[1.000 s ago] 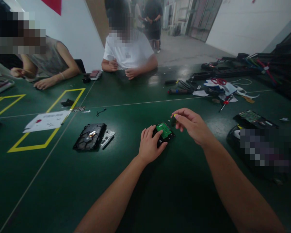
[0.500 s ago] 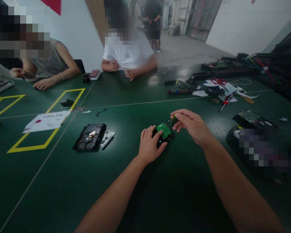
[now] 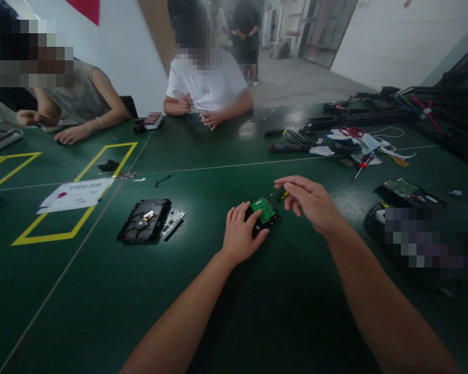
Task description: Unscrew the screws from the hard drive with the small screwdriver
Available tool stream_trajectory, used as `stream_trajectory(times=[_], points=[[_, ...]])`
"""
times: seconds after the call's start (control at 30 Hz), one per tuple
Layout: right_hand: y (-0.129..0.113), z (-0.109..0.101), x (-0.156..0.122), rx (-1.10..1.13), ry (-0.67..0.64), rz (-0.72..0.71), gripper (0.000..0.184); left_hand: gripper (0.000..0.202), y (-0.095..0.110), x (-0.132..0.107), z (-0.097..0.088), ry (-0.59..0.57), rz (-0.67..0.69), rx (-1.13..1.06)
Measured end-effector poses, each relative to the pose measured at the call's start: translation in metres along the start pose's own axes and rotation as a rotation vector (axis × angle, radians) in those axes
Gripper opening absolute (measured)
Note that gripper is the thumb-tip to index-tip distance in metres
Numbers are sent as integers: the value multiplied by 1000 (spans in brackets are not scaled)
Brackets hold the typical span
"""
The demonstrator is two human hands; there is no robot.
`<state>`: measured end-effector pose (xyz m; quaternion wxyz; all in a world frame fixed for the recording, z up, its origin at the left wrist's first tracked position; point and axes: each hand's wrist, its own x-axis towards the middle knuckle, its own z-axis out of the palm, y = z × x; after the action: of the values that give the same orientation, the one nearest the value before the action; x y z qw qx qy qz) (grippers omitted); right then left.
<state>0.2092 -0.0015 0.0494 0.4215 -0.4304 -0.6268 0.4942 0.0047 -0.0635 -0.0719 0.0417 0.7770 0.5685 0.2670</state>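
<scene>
A small black hard drive (image 3: 265, 217) with a green circuit board on top lies on the green table (image 3: 234, 291). My left hand (image 3: 242, 232) presses on its near left side, fingers curled over the edge. Just right of the drive, my right hand (image 3: 310, 202) pinches a small screwdriver (image 3: 281, 196) with a black and yellow handle, its tip pointing down at the drive's far right corner.
A second opened drive (image 3: 145, 219) with a loose board lies to the left. A paper sheet (image 3: 76, 194) sits in a yellow-taped box. Two people lean on the far edge. Tools, cables and more drives (image 3: 405, 191) clutter the right side.
My right hand's fingers have shifted around the screwdriver handle, and less of the handle shows now. My left hand and the drive have stayed put.
</scene>
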Motion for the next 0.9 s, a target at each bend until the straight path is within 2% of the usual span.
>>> stream_trajectory(times=[0.27, 0.4, 0.67, 0.9], points=[[0, 2, 0, 88, 19, 21, 21, 55, 0, 0, 0, -5, 1, -1], [1, 1, 1, 37, -14, 11, 18, 56, -1, 0, 1, -4, 1, -2], [1, 0, 0, -66, -13, -38, 26, 55, 0, 0, 1, -3, -1, -4], [-1, 0, 0, -17, 8, -18, 26, 55, 0, -1, 1, 1, 3, -7]])
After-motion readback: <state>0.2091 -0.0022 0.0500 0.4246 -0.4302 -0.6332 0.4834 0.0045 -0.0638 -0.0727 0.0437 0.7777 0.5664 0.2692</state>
